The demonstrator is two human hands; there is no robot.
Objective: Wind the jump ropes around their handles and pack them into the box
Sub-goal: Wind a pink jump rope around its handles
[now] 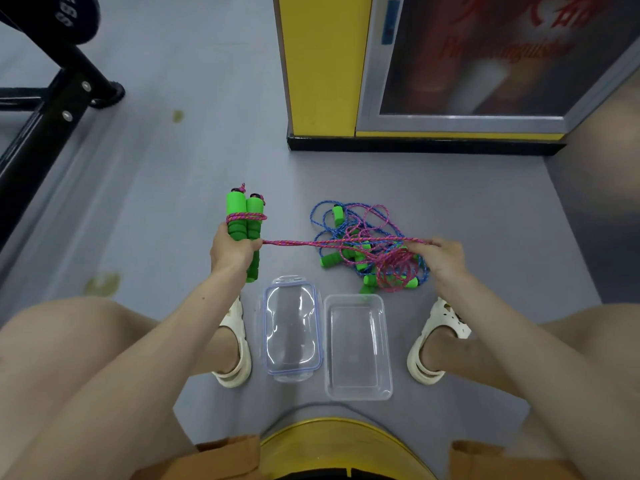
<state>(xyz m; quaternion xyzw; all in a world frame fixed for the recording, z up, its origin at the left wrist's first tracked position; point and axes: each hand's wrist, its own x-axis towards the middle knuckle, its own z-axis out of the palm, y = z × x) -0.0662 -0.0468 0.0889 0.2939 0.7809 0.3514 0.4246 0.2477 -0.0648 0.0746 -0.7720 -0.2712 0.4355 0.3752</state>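
Gripping two green handles [244, 223] in the left hand [230, 252], pinching the pink rope [332, 242] taut with the right hand [441, 256], beside the tangled pile [391, 271].

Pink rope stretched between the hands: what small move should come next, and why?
Probably the right hand carries the taut pink rope around the green handles for another turn: the left hand grips the pair together, few wraps show, and much rope lies loose in the pile.

Two green handles [242, 209] stand upright, pink rope [332, 241] looped around them; tangled ropes [394, 268] lie beyond the clear box [388, 344].
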